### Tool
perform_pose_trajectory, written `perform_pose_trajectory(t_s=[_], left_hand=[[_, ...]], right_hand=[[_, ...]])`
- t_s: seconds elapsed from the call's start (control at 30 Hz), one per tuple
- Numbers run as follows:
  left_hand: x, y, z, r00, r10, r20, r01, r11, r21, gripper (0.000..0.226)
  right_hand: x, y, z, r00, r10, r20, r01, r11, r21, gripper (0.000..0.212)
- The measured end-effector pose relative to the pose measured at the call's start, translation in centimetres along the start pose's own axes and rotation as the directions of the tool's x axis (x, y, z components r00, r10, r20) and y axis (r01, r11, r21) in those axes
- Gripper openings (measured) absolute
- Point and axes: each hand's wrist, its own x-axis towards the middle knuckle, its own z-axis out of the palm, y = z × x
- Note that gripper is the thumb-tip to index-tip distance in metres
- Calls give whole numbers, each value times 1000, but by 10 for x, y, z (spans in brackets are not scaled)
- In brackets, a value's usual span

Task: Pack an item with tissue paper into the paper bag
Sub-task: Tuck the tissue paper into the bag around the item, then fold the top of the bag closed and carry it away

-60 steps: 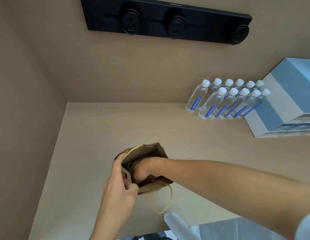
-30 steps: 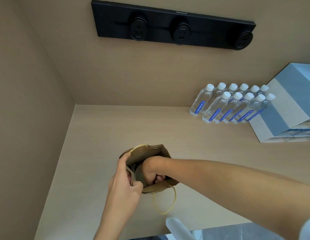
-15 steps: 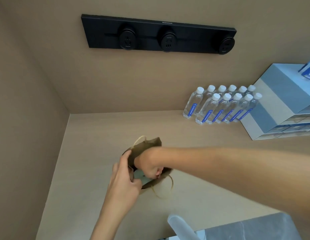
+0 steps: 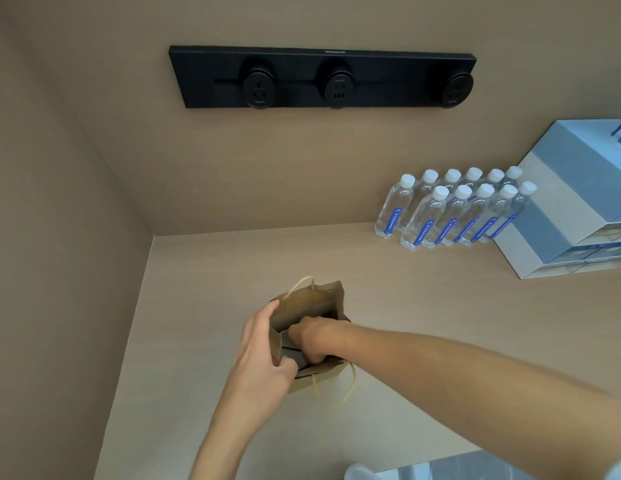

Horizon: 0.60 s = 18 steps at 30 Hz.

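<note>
Both hands are at the bag: its rim is pinched by the left grip; right grip is inside, closure untellable. Packing seems nearly finished.

Black socket strip on wall; water bottles beside blue-white boxes on counter.

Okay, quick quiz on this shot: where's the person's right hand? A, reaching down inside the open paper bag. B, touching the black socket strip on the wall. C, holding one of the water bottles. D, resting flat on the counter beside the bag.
A: the right hand is sunk into the open mouth of the brown paper bag, while the left hand grips the bag's near-left edge to hold it open.
</note>
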Motion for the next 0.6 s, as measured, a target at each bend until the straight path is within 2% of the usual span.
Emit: perform_pose_trajectory(t_s=[0.2,0.27,0.33,0.4,0.43,0.47,0.53,0.6], left_hand=[[-4,4,-2,1000,1,-1,-1,1000,-31,80],[-5,6,-3,1000,21,15,-20,999,-38,84],[-4,7,-4,999,42,31,-40,998,-45,83],[-4,7,-5,998,62,33,-59,995,-78,75],[-5,8,-6,997,63,39,-59,993,-98,67],[-7,10,-8,998,52,40,-47,992,-115,60],[-9,8,-12,999,8,-35,-14,988,-154,51],[-11,0,-15,990,-55,-130,38,991,-131,40]], right_hand=[[-8,0,-1,1000,0,18,0,1000,-10,30],[-22,0,-15,999,-50,-9,49,998,-45,21],[-43,6,-31,986,-141,-87,139,990,-25,8],[-74,25,-43,947,-231,-223,267,952,150,17],[-92,39,-44,925,-227,-304,319,899,301,24],[-107,54,-38,905,-163,-392,353,804,480,29],[-124,82,-14,857,125,-500,372,521,768,29],[-122,92,17,821,404,-404,306,288,908,26]])
